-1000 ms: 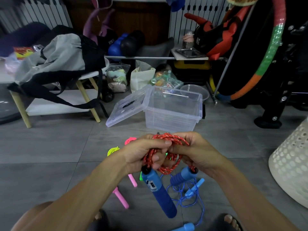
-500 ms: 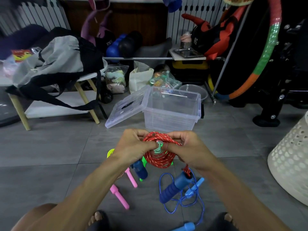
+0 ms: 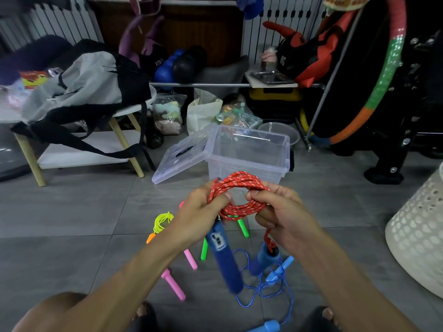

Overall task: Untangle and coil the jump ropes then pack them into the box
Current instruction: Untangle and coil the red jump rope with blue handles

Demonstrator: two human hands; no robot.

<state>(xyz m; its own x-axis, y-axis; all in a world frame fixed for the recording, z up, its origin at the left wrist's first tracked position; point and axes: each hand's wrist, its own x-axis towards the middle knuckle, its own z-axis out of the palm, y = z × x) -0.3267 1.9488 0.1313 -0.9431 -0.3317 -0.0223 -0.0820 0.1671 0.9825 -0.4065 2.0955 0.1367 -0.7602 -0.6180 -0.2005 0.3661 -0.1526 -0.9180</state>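
Step in hand: coiling. Our left hand (image 3: 201, 212) and right hand (image 3: 285, 219) both grip the red rope (image 3: 239, 195), looped above the floor, handles dangling. Next, we judge: secure coil, carry to open box (image 3: 249, 152).

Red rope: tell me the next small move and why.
Probably carry the red rope forward and lower it into the clear box. It already sits coiled between the left hand and right hand, both blue handles dangle free, and the box stands open just ahead.
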